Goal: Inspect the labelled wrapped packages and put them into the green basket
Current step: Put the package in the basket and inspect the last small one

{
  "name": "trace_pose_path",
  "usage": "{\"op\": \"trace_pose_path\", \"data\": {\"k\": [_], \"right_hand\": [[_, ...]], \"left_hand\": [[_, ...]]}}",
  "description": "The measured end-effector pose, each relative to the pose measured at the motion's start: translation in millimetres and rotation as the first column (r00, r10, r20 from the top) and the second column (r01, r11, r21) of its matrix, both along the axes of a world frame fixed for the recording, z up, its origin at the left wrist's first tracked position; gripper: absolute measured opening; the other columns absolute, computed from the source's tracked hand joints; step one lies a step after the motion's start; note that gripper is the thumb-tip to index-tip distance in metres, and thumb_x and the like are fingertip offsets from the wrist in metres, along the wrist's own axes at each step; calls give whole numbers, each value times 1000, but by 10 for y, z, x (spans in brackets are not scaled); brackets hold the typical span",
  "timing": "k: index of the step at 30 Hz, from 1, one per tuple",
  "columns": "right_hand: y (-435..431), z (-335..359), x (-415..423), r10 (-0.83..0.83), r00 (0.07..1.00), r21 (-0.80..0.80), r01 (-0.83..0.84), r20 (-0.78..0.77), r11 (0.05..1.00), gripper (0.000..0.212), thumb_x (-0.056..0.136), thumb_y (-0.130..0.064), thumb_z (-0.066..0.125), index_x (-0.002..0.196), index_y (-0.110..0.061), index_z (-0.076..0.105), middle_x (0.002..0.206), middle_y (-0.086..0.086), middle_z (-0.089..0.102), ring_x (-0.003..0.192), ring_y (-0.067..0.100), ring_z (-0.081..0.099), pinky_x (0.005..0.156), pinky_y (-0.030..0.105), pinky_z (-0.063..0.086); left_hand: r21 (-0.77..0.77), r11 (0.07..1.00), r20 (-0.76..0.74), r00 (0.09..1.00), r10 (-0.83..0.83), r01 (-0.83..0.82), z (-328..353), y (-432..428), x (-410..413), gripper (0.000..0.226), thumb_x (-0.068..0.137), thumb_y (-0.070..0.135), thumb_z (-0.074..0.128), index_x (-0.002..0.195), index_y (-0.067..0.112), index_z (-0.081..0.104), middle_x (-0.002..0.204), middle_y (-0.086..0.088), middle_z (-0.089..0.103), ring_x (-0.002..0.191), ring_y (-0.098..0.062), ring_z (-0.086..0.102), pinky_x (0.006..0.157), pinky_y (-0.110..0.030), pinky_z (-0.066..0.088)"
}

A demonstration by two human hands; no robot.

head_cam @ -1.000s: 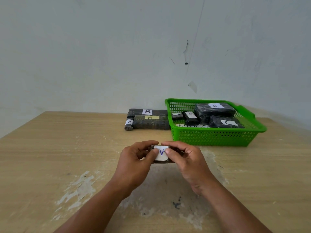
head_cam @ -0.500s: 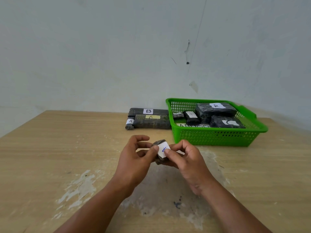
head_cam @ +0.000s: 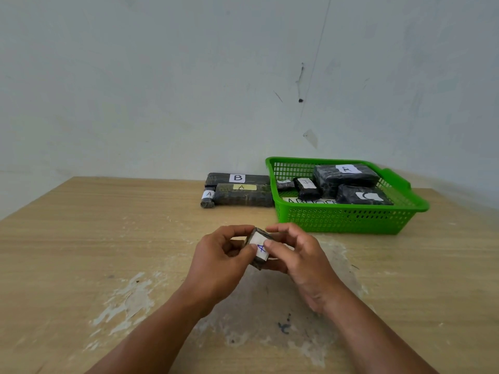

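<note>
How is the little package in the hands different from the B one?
The little package is stubby; the B package is long and flat. The left hand and right hand hold the little package tilted; the B package lies on the table. The little package's letter is blue, the B package's black. Both: dark wrap, white label.

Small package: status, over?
Both engaged: left hand and right hand pinch small package, label A showing. Ahead-right, green basket partly filled. Nothing between.
</note>
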State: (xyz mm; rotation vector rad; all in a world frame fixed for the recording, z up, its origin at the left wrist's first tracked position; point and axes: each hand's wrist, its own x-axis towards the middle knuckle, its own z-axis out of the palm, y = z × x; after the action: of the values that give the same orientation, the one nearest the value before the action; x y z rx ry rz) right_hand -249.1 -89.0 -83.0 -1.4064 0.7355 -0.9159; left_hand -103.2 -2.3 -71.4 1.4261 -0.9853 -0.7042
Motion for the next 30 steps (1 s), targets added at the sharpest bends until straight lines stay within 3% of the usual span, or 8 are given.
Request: {"op": "trace_pose_path", "data": {"k": [2, 5, 12, 17, 21, 24, 27, 30], "right_hand": [[15, 6, 1, 6, 1000, -49, -6, -16, 999, 12, 93, -5, 75, 105, -10, 74, 106, 16, 75, 94, 30, 78, 85, 49, 65], [24, 12, 2, -15, 999, -84, 12, -40, 996, 11, 93, 1, 73, 102, -4, 72, 102, 18, 76, 84, 29, 80, 81, 45, 67], [15, -1, -8, -29, 998, -93, 24, -52, 995, 9, 91, -8, 79, 93, -9, 71, 99, 18, 77, 90, 35, 78, 87, 54, 64], [19, -2, 2, -18, 999, -95, 13, -43, 995, 9, 91, -7, 78, 91, -6, 69, 98, 18, 76, 87, 34, 79, 83, 51, 65], [-1, 19, -11, 11, 1000, -22, -11, 20, 1000, 19, 94, -18, 74, 85, -2, 68, 97, 25, 72, 86, 30, 74, 84, 54, 64], [-8, 19, -13, -6, 1000, -24, 6, 19, 1000, 15, 98, -8, 69, 85, -1, 68, 93, 19, 75, 85, 27, 75, 83, 47, 65], [-4, 12, -7, -11, 997, 18, 9, 76, 1000, 11, 96, -6, 71, 85, -6, 70, 95, 16, 76, 85, 25, 75, 81, 43, 65], [-8, 16, -2, -11, 994, 58, 4, 111, 998, 3, 96, -5, 71, 98, -6, 70, 108, 21, 72, 90, 26, 77, 85, 45, 65]], "left_hand": [[-10, 1000, 41, 999, 8, -7, -15, -2, -1, 33, 92, 2, 71, 116, 24, 73, 93, -1, 81, 82, -9, 78, 67, -15, 58], [-34, 999, 120, 993, 2, 2, -36, -6, 1, 35, 90, 0, 73, 114, 26, 73, 107, 0, 77, 92, -8, 77, 81, -18, 61], [-72, 997, 210, 978, -10, 26, -40, -3, -14, 34, 89, 5, 75, 119, 22, 75, 114, 11, 71, 100, -3, 73, 91, -24, 61], [-74, 997, 230, 973, 1, 17, -46, 3, -8, 35, 90, 6, 75, 121, 21, 75, 114, 11, 71, 99, -1, 73, 91, -23, 60], [-83, 996, 261, 965, 3, 19, -62, -12, 1, 36, 88, 5, 76, 119, 24, 75, 112, 13, 70, 99, -1, 72, 90, -26, 61], [-77, 997, 268, 963, 0, 21, -76, -13, -2, 37, 89, 5, 76, 119, 27, 75, 113, 13, 70, 101, -1, 72, 91, -28, 62], [-62, 998, 188, 982, 32, -21, -66, -23, 1, 39, 89, 13, 78, 121, 34, 69, 114, 12, 71, 100, -4, 73, 84, -28, 64], [-7, 997, 131, 988, 81, -81, -35, -29, 24, 32, 87, 26, 81, 115, 32, 67, 101, 9, 74, 86, -7, 76, 75, -31, 65]]}}
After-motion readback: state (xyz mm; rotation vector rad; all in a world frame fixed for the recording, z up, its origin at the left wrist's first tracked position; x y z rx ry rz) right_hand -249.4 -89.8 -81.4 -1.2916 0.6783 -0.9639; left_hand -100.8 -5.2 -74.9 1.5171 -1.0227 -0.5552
